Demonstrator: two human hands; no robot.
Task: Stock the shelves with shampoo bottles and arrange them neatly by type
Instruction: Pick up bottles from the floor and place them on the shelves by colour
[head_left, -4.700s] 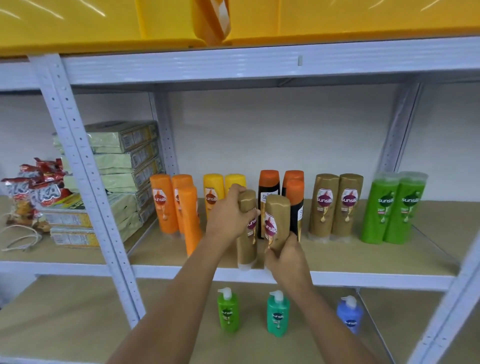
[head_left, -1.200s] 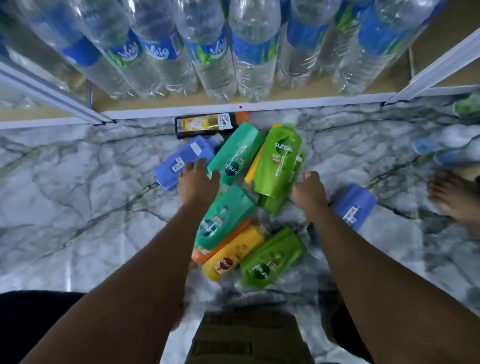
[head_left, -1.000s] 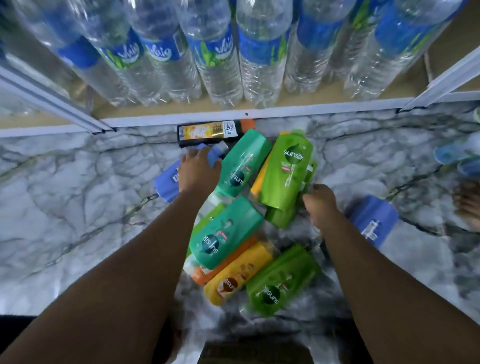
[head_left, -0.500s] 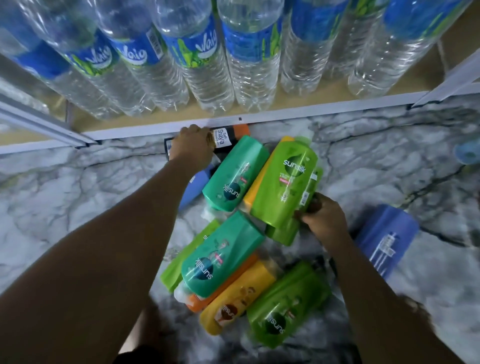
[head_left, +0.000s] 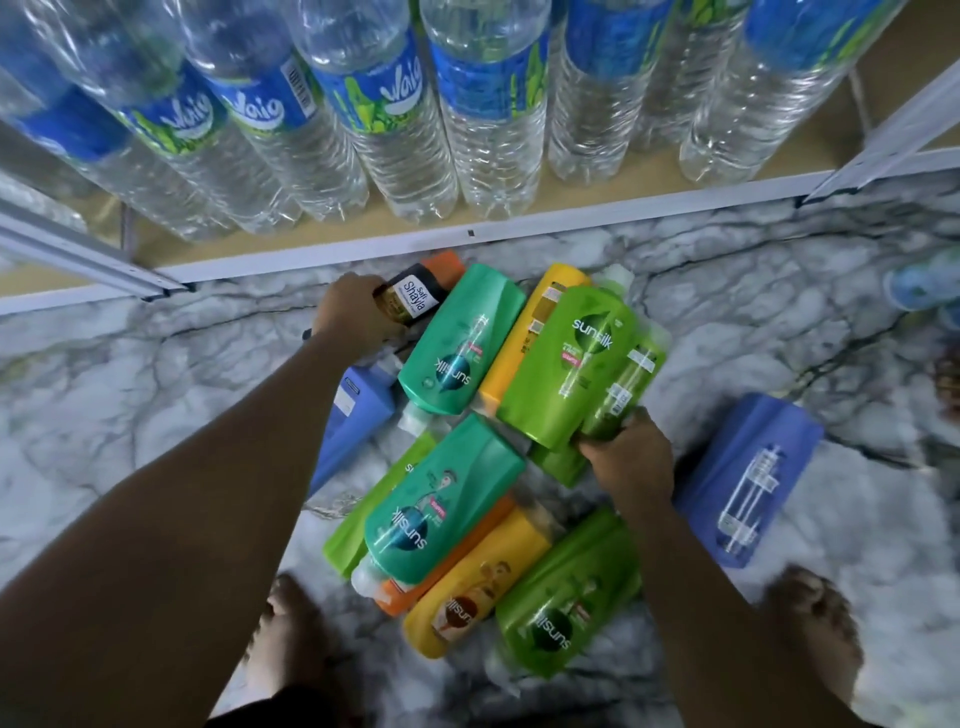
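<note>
The left hand (head_left: 358, 317) curls around a black shampoo bottle with an orange cap and a white-and-yellow label (head_left: 415, 296), which lies on the floor close to the shelf edge. The right hand (head_left: 631, 462) grips the lower end of a bright green plastic shampoo bottle (head_left: 576, 358), with a second green bottle (head_left: 628, 384) pressed beside it under the same fingers. Between the hands lies a loose pile: two teal-green bottles (head_left: 460, 343) (head_left: 441, 504), a yellow bottle (head_left: 530, 338) partly covered by the green one, another yellow bottle (head_left: 478, 587), an orange bottle (head_left: 415, 590) mostly buried, and a green one (head_left: 566, 597) nearest the feet. A blue bottle (head_left: 358, 415) is half hidden behind the left forearm; another blue bottle (head_left: 748, 473) lies apart on the right, its label blurred. All rest on a white marble-patterned floor with dark veins (head_left: 130, 389). Above, clear water bottles with blue-green labels (head_left: 395, 119) stand in a row on a tan shelf board with a white metal rim (head_left: 571, 228). Two bare feet (head_left: 283, 644) (head_left: 810, 629) show at the bottom.
</note>
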